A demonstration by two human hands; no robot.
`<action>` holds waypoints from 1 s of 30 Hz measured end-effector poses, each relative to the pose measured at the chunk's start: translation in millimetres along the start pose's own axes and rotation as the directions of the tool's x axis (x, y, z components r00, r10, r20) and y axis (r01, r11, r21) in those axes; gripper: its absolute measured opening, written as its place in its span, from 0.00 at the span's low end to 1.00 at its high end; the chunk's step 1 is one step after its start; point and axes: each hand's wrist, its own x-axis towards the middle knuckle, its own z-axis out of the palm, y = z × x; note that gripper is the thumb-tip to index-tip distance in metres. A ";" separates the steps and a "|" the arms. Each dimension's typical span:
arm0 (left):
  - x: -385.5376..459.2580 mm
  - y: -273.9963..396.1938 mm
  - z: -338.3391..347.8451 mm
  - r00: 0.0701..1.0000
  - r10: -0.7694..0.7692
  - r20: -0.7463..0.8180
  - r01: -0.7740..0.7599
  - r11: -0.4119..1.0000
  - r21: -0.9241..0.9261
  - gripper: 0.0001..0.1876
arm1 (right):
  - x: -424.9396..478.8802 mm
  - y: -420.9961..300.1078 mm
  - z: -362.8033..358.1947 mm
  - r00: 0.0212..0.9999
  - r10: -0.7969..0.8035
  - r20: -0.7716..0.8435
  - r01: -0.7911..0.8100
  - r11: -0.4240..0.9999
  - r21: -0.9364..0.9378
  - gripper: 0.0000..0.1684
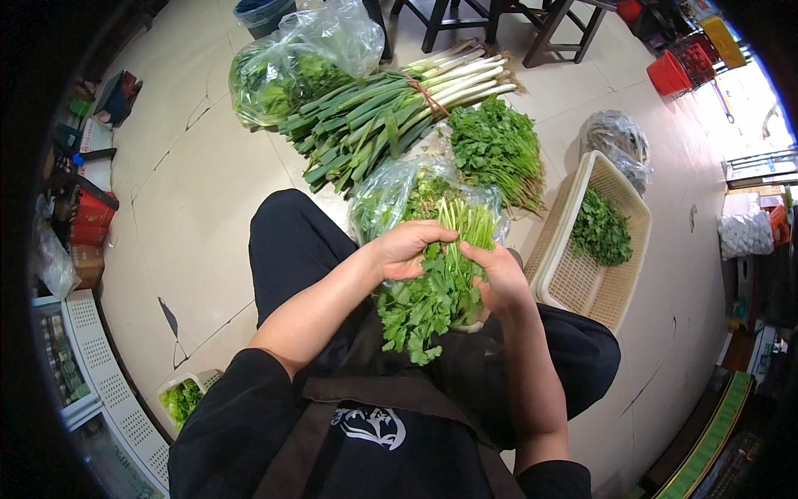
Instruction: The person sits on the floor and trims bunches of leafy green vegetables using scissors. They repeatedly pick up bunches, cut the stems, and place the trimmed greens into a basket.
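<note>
A bunch of leafy cilantro (430, 299) is held between my two hands above my lap, its leaves towards me and its pale stems pointing away. My left hand (408, 249) closes around its left side with the thumb across the stems. On the right side, my right hand (499, 274) grips the same bunch, thumb on the stems. Just beyond them an open clear plastic bag (383, 196) with more greens lies on the floor. Another pile of cilantro (495, 150) rests behind that bag, beside a tied bundle of large green onions (374, 118).
To the right stands a cream plastic basket (642, 249) with some cilantro (601, 227) inside. Behind it lies a filled plastic bag (617, 143). A bag of leafy greens (280, 81) sits at the upper left, near dark wooden stools (436, 25). Lettuce fills a small basket (209, 377) at lower left.
</note>
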 end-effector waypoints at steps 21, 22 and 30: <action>0.3 4.4 3.2 0.989 -0.054 0.139 0.078 0.981 -0.178 0.24 | 14.4 3.3 -30.4 0.998 0.066 0.003 -0.066 0.989 0.131 0.17; 1.1 4.0 2.4 0.989 -0.053 0.135 0.077 0.981 -0.178 0.23 | 17.3 5.6 -33.3 0.998 0.067 -0.014 -0.065 0.991 0.118 0.18; 5.3 -2.1 4.4 0.993 -0.087 0.075 0.092 0.993 -0.070 0.19 | 17.8 9.4 -25.1 0.998 0.045 0.036 -0.051 0.984 0.171 0.23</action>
